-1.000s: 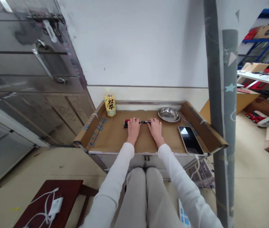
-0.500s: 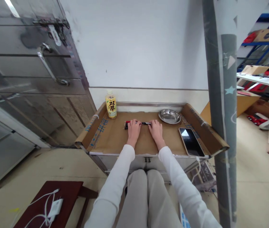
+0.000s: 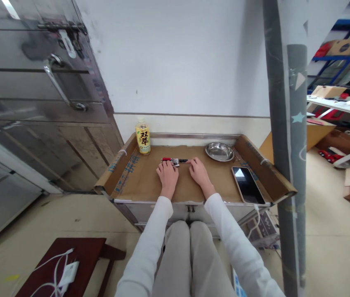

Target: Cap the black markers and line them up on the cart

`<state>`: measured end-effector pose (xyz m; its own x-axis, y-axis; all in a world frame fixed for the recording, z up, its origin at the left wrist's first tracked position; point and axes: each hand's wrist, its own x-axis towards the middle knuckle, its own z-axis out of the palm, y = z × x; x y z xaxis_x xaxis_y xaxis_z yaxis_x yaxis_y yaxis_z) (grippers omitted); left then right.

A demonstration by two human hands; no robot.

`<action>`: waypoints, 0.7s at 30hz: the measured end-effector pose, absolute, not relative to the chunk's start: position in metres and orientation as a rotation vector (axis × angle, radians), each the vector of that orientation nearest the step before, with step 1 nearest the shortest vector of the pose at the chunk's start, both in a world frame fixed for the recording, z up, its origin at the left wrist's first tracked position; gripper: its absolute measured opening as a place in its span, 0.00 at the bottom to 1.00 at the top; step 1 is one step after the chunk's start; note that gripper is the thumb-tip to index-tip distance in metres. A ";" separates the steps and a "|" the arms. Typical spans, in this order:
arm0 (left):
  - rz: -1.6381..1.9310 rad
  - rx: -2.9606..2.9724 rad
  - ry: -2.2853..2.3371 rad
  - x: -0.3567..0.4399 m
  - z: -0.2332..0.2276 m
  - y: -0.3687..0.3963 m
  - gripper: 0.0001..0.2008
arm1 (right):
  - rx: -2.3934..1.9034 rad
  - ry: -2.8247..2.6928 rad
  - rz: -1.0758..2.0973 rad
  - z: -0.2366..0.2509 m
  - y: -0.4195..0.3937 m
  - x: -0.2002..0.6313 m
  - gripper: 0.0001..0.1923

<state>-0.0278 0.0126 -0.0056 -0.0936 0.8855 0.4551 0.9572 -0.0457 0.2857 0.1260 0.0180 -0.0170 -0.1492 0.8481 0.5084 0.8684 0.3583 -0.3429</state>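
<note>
Here both hands lie palm-down on the cardboard: left hand (image 3: 167, 176) and right hand (image 3: 197, 171) apart, fingertips at a small red-and-black tool (image 3: 175, 160) just beyond them; grip unclear

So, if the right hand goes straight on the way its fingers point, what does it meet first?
The right hand points away and a bit left, so it likely meets the black end of the pens at its fingertips; depth is unclear. Beyond lies bare cardboard.
</note>
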 end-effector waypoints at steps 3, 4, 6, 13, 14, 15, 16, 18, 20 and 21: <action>-0.768 -2.152 -1.962 -0.029 -0.006 0.010 0.07 | -1.405 -1.984 0.019 -0.017 0.018 0.126 0.19; -0.761 -2.219 -1.912 -0.030 -0.006 0.010 0.07 | -1.374 -1.997 0.037 -0.017 0.017 0.126 0.19; -0.787 -2.382 -1.814 -0.032 -0.006 0.010 0.07 | -1.312 -2.033 0.075 -0.015 0.015 0.124 0.19; -1.375 -2.675 -1.602 -0.032 -0.005 0.017 0.08 | -1.233 -1.882 0.260 -0.015 0.008 0.126 0.12; -1.462 -2.632 -1.593 -0.031 -0.005 0.017 0.09 | -1.245 -1.836 0.281 -0.016 0.007 0.127 0.11; -1.546 -2.584 -1.587 -0.031 -0.005 0.018 0.10 | -1.257 -1.789 0.296 -0.017 0.007 0.128 0.10; -1.625 -2.544 -1.576 -0.031 -0.005 0.019 0.11 | -1.267 -1.741 0.308 -0.018 0.006 0.129 0.10; -1.749 -2.523 -1.521 -0.031 -0.005 0.020 0.12 | -1.275 -1.663 0.330 -0.020 0.006 0.130 0.09; -1.822 -2.578 -1.421 -0.031 -0.004 0.020 0.14 | -1.269 -1.615 0.350 -0.020 0.006 0.129 0.09; -1.840 -2.632 -1.354 -0.032 -0.004 0.021 0.14 | -1.261 -1.600 0.360 -0.019 0.006 0.128 0.09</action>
